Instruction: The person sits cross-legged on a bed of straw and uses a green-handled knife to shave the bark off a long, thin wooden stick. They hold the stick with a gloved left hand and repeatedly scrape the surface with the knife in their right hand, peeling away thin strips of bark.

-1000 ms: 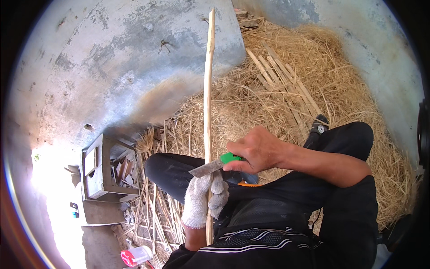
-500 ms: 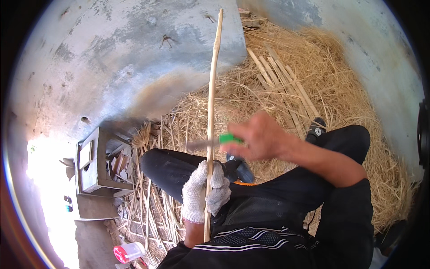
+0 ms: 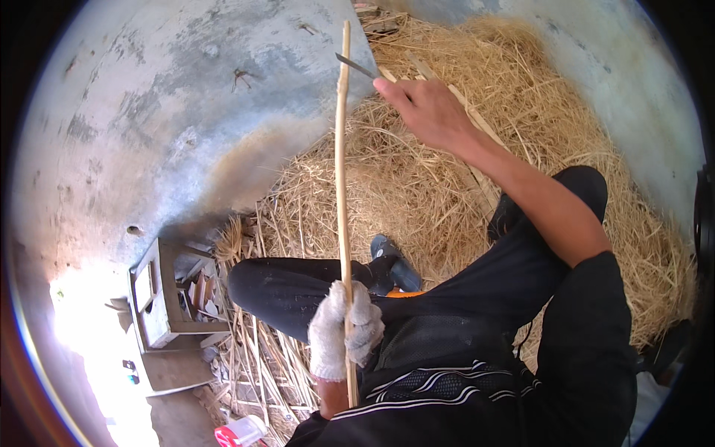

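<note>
Cane stick (image 3: 342, 164), knife blade (image 3: 355, 66) at its far end.
We clamp it in our gloved left hand (image 3: 345, 328); right hand (image 3: 424, 112) grips the knife; keep strokes shallow, away from us.

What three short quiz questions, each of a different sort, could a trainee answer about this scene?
1. True or false: the left hand wears a white glove and holds the long stick in its grip.
2. Where does the knife in the right hand meet the stick? A) near the top B) at the glove C) nowhere
3. Fill in: the ground under the legs is covered with ____.

Key: 1 true; 2 A; 3 straw.
</note>
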Demonstrator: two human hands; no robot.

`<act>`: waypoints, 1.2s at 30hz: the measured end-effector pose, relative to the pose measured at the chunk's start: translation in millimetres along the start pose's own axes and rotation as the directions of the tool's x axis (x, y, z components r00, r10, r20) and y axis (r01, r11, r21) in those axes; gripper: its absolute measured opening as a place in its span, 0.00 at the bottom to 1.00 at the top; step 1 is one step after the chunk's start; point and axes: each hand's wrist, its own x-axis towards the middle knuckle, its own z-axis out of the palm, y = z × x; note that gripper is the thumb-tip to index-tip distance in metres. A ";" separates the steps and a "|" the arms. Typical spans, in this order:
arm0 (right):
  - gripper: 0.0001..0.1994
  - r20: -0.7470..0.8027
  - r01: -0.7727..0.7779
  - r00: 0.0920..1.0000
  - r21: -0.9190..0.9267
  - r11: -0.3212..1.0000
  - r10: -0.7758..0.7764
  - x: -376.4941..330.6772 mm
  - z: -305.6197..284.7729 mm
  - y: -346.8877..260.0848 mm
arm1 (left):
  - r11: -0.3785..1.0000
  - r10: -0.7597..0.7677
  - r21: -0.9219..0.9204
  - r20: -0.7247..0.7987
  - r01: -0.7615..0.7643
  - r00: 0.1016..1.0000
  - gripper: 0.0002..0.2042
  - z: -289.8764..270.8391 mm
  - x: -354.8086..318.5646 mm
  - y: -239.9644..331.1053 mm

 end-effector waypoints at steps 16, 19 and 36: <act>0.37 0.005 0.181 0.983 -0.169 0.969 -0.183 -29.2 30.2 -23.3 | 0.998 -0.016 -0.058 0.020 0.017 1.000 0.23 2.8 4.3 0.1; 0.37 -0.061 0.166 0.984 -0.047 0.985 -0.168 -10.4 9.4 -10.8 | 1.000 -0.002 -0.020 0.001 0.002 1.000 0.23 1.6 3.8 2.5; 0.29 0.171 0.471 0.862 0.082 0.878 -0.478 -89.8 37.8 -63.7 | 0.997 0.047 -0.059 -0.065 -0.051 0.997 0.23 -4.1 7.8 11.2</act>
